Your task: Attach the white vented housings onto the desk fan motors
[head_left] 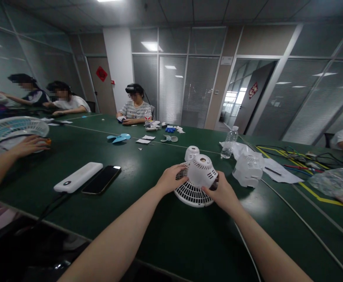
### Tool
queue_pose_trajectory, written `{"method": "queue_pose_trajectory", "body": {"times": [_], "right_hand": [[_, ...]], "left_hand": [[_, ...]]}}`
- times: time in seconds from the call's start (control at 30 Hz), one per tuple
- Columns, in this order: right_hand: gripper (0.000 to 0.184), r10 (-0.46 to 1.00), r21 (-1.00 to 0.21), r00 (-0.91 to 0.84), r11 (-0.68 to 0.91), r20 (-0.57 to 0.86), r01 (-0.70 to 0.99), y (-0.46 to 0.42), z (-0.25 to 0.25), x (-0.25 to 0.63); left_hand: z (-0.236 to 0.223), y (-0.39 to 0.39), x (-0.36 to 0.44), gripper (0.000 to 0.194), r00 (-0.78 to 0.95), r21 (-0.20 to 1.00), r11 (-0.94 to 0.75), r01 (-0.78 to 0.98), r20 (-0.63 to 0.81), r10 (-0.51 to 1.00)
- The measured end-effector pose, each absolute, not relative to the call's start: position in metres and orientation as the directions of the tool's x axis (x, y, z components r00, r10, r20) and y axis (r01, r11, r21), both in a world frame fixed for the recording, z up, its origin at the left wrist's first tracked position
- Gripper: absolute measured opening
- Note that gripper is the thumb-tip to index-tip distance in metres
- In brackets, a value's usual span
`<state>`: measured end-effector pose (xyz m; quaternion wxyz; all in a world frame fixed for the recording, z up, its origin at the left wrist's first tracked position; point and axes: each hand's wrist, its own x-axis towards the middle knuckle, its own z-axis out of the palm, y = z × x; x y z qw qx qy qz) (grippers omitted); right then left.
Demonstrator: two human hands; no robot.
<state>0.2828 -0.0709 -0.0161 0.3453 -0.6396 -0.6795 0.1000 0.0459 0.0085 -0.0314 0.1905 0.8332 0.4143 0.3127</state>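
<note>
A white domed fan motor housing (pixel 201 172), with vent slots and a round hole on top, sits over a white slatted fan grille (pixel 192 197) on the green table. My left hand (pixel 171 180) curls around the grille's left side, fingertips close to the housing. On the other side, my right hand (pixel 222 191) grips the housing with its thumb in front; the rest of its fingers are partly hidden behind. Just beyond stands a smaller white vented part (pixel 191 152). To the right is another white fan housing (pixel 248 168).
A white power bank (pixel 79 177) and black phone (pixel 101 179) lie to the left. There, another person's hand (pixel 30 145) touches a large fan grille (pixel 15 127). Blue fan blades (pixel 119 138), a plastic bottle (pixel 229 143), paper and cables lie farther off. Other people sit around the table.
</note>
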Motion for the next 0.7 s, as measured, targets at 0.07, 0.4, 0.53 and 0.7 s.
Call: {"method": "queue_pose_trajectory", "body": {"times": [0.07,0.4,0.53,0.7], "right_hand": [[0.057,0.94,-0.556,0.078,0.129,0.333,0.821,-0.074,-0.013,0.276],[0.056,0.913,-0.355,0.186,-0.049,0.363,0.934,-0.122,-0.001,0.257],[0.063,0.899,-0.324,0.247,-0.127,0.362,0.938,-0.162,-0.002,0.281],[0.075,0.832,-0.31,0.404,-0.296,0.381,0.903,-0.206,-0.005,0.345]], "left_hand": [[-0.035,0.012,0.044,0.05,0.442,0.605,-0.565,0.562,0.358,0.823],[-0.052,0.036,0.033,0.037,0.269,0.623,-0.414,0.663,0.318,0.909],[-0.062,0.042,0.03,0.038,0.279,0.618,-0.379,0.689,0.257,0.925],[-0.07,0.046,0.029,0.039,0.346,0.592,-0.377,0.712,0.17,0.923]]}}
